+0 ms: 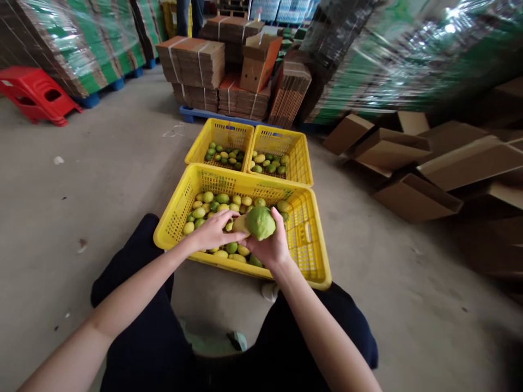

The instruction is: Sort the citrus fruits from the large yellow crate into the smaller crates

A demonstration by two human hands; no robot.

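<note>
Above the large front yellow crate (253,275), my right hand (272,245) is wrapped round a big green lemon (260,222) with bumpy skin. My left hand (214,231) is closed on a pale yellowish lemon (240,224), partly hidden by its fingers and the green fruit. The two hands are close together, fingertips nearly meeting. Below them, several yellow and green lemons (199,212) lie loose in the crate, mostly towards its left and middle. My forearms and hands cover part of the fruit.
Behind stand two smaller yellow crates, left (196,144) and right (302,158), with a few lemons each. Flattened cardboard stacks (196,60) sit on a blue pallet (188,114). Open cardboard boxes (392,147) lie right; a red stool (36,92) stands left.
</note>
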